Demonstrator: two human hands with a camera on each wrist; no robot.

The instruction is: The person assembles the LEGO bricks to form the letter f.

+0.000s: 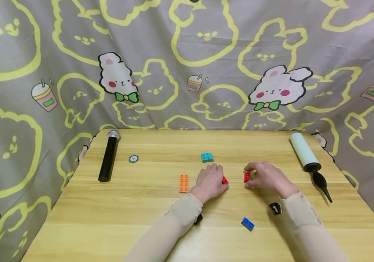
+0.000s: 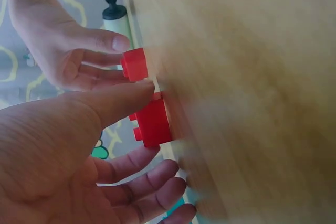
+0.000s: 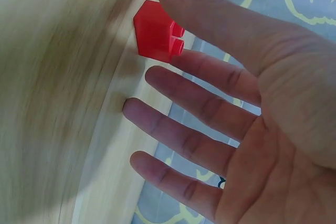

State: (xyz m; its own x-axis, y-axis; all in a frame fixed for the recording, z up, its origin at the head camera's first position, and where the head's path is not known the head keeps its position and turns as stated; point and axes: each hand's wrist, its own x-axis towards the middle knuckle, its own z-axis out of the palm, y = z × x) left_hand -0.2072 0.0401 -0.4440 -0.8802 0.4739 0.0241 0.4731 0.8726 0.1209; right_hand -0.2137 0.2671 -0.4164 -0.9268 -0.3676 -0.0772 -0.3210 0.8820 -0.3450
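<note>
My left hand holds a red toy brick by its ends, thumb at one side and index finger at the other. To its right, my right hand has its thumb and index finger about a second red brick; its other fingers are spread out. Both bricks stand on the wooden table, a small gap apart. An orange brick lies left of my left hand, and a teal brick sits beyond it. Nearer me is a blue brick.
A black microphone and a round chip lie at the left. On the right is a pale hand pump with a black nozzle. Small black objects lie near the forearms. A patterned curtain surrounds the table.
</note>
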